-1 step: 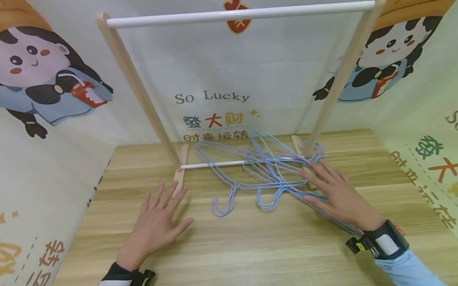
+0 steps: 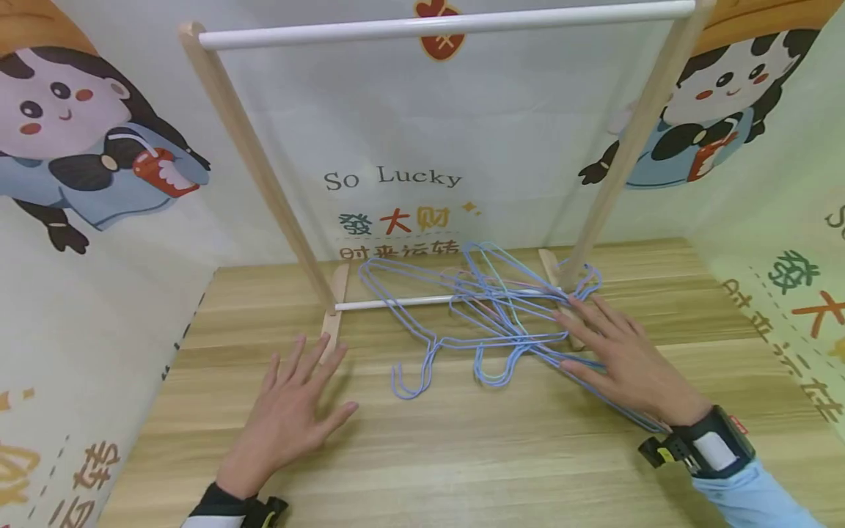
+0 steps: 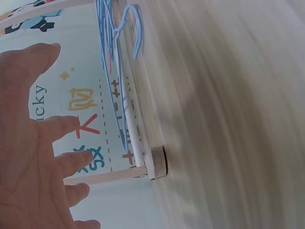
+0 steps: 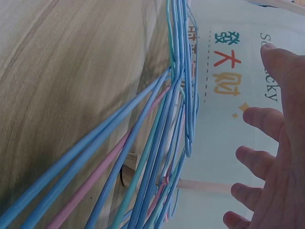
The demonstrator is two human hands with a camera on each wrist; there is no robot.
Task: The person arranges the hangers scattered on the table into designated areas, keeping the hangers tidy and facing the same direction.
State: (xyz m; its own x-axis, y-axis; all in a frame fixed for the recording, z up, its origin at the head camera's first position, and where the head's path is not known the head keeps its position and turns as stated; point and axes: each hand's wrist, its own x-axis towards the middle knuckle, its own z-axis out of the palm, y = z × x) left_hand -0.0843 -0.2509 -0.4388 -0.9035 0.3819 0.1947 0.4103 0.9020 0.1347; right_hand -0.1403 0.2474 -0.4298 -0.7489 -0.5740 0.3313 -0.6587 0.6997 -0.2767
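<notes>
A tangled pile of wire clothes hangers (image 2: 521, 342), mostly blue with some green and pink, lies at the foot of a drying rack. Two hooks point toward the near side. My left hand (image 2: 287, 418) is held with fingers spread, left of the pile and near the rack's left foot (image 2: 332, 323); its palm (image 3: 24, 143) holds nothing. On the other side my right hand (image 2: 627, 367) overlaps the right end of the pile in the head view. From the right wrist, its fingers (image 4: 259, 162) show extended and apart from the hanger wires (image 4: 177, 71).
The rack has a white top rod (image 2: 449, 27), two wooden posts (image 2: 260, 158) and a low white rod (image 2: 372, 304) partly under the hangers. Printed cloth walls (image 2: 409, 132) enclose the wood-grain table (image 2: 429, 455) at the back and sides.
</notes>
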